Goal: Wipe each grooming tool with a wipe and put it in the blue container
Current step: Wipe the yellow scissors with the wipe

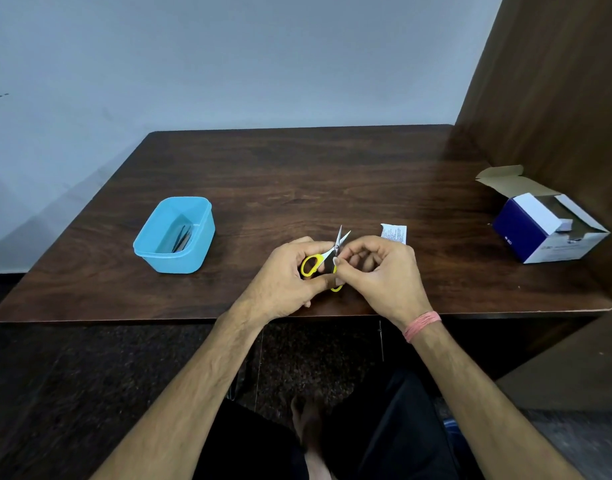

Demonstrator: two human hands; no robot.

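- Head view: you hold the scissors (327, 258) just above the near edge of the table (297, 174), between both hands.
- Their long axis runs from the yellow handle loops at the lower left up to the blade tips at the upper right; the blades are slightly parted and point away from you, toward the far side of the table.
- Your left hand (287, 275) grips one yellow loop, fingers curled round it.
- Your right hand (377, 268) has its fingers curled at the scissors' pivot and lower handle, pinching there; you cannot tell whether a wipe sits under those fingers.
- The blue container (174, 235) stands well to the left of your hands, with thin dark tools (183, 237) lying inside.
- A torn white sachet (394, 233) lies just behind your right hand.
- An opened blue-and-white box (546, 226) sits at the far right.
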